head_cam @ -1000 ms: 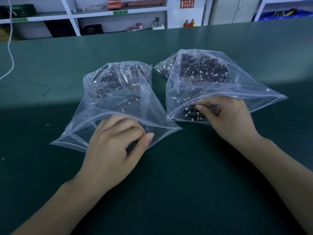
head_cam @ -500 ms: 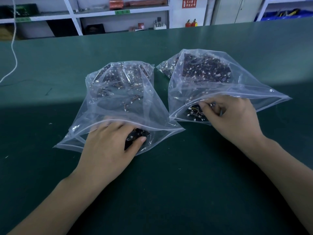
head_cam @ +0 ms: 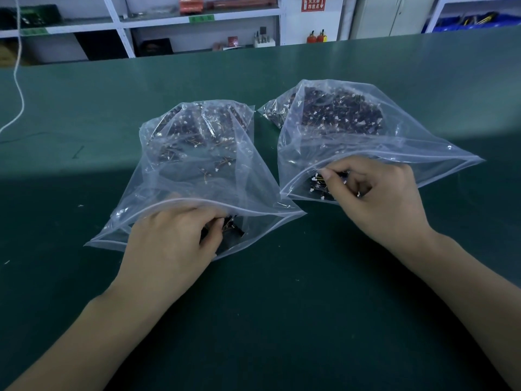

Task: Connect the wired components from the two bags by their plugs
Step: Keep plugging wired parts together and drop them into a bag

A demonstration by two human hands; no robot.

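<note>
Both hands reach into open bags, left hand (head_cam: pixel 172 244) and right hand (head_cam: pixel 375 198) each pinching a component, to pair plugs

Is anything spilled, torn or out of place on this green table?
Nothing stands out. Both clear plastic zip bags, left and right, lie open with the dark wired components inside; each hand, left and right, reaches into one.

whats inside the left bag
Many small dark wired components with white plugs, plus the left hand's fingers at a dark piece near the mouth; the fingertips are covered.
</note>
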